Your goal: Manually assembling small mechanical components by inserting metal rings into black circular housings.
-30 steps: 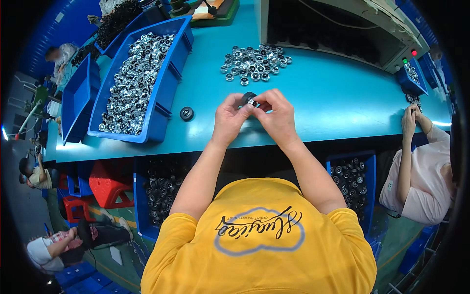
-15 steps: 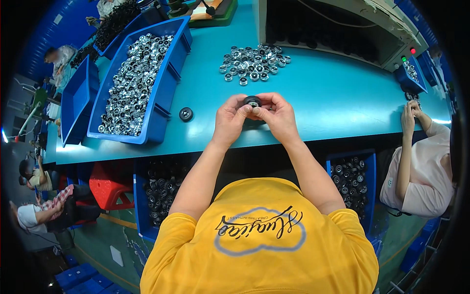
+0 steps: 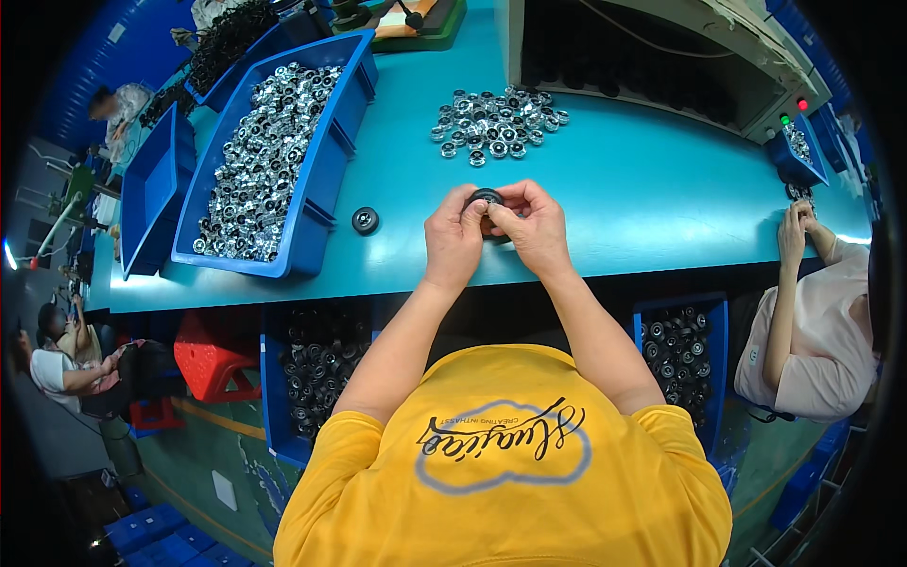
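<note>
Above the front edge of the blue-green table, my left hand [image 3: 454,236] and my right hand [image 3: 535,227] grip one small black wheel [image 3: 487,197] between them. Both thumbs press on its near face, and the fingers curl around its rim, hiding part of it. A second black wheel [image 3: 365,220] lies on the table to the left of my left hand. Beyond my hands, a loose pile of clear and silver wheel hubs [image 3: 496,123] is spread over the table.
A deep blue bin [image 3: 326,156] full of such hubs stands at the left, beside another blue bin [image 3: 151,203]. Bins of black wheels [image 3: 675,354] sit below the table edge on both sides. A box-shaped machine [image 3: 652,57] occupies the back right; a co-worker [image 3: 808,321] sits at the right.
My left thumb and fingers have shifted slightly on the wheel, which now tilts a little. The whole view has moved slightly, and the wheel stays between both hands.
</note>
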A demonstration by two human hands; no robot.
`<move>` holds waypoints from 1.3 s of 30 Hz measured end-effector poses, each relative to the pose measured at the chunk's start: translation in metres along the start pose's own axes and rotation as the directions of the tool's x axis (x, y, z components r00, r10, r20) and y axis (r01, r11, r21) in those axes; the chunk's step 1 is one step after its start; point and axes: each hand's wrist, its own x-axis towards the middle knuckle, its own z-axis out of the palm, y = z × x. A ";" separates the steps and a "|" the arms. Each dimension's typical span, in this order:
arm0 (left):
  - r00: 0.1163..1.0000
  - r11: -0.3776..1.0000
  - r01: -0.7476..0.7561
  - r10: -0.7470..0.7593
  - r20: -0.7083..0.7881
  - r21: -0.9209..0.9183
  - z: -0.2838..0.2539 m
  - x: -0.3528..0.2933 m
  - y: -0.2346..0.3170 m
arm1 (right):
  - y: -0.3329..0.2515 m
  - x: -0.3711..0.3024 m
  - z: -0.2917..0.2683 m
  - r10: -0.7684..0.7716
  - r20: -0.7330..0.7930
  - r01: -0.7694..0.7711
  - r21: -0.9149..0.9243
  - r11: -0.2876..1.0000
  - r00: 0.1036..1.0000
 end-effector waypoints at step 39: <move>0.958 0.983 -0.117 0.074 0.277 0.141 -0.004 0.006 0.014 | 0.004 0.011 -0.029 0.208 0.053 -0.214 0.140 0.967 0.977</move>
